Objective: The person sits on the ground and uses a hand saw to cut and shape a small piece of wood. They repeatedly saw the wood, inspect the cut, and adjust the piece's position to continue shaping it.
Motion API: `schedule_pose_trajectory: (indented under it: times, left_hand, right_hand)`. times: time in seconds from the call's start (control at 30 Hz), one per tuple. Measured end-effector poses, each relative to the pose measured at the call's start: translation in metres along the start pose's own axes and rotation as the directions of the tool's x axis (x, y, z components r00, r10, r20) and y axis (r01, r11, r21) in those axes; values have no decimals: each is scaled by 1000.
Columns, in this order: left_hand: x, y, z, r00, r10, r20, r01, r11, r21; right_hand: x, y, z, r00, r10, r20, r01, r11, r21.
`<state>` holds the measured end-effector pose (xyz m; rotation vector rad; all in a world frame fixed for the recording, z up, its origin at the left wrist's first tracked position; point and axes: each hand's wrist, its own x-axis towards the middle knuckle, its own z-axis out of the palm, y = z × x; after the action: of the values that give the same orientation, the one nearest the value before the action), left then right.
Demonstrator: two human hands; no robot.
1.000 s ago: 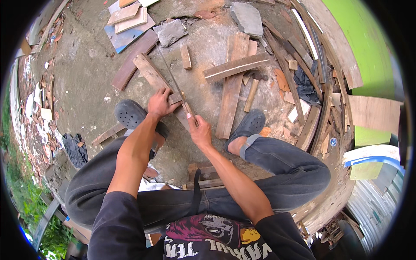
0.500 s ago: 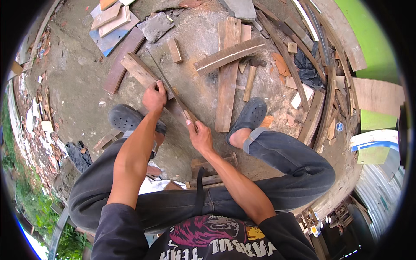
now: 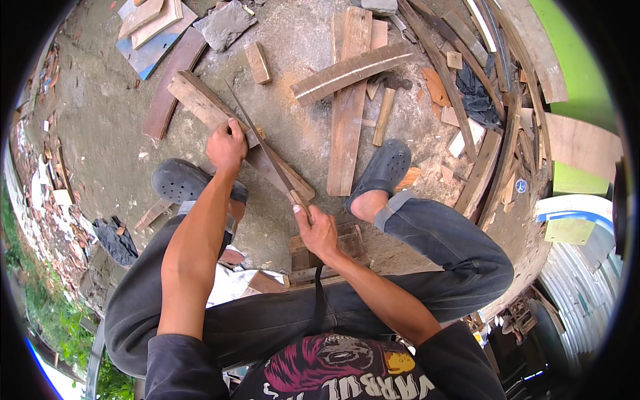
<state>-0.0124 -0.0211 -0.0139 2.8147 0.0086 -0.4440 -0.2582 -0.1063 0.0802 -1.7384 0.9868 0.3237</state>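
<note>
Two hands busy: your right hand point(image 3: 319, 230) is wrapped round the rear end of the handsaw point(image 3: 269, 151). Its blade runs ahead-left of that grip, over the plank point(image 3: 200, 101). Your left hand point(image 3: 227, 147) bears on the plank beside the blade; a sideways jump could nick knuckles. No clamp visible, so light pressure might let it twist. Farther ahead-left, the brown board point(image 3: 164, 105) meets its end; rocking possible.

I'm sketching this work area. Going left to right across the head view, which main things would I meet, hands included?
Dark plastic sheet, reddish-brown board, left hand, small wood block, right hand, hammer, crumpled black plastic, bright green panel.
</note>
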Motion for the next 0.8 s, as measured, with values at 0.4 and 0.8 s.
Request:
schedule_pose_trajectory:
  times: [0.4, 0.8]
  left_hand:
    - [4, -6, 4, 998, -47, 36, 47, 999, -11]
    - [2, -11, 9, 999, -40, -20, 39, 999, -27]
  right_hand:
    - [56, -42, 20, 999, -50, -3, 50, 999, 9]
    - [17, -29, -3, 995, 48, 89, -48, 999, 3]
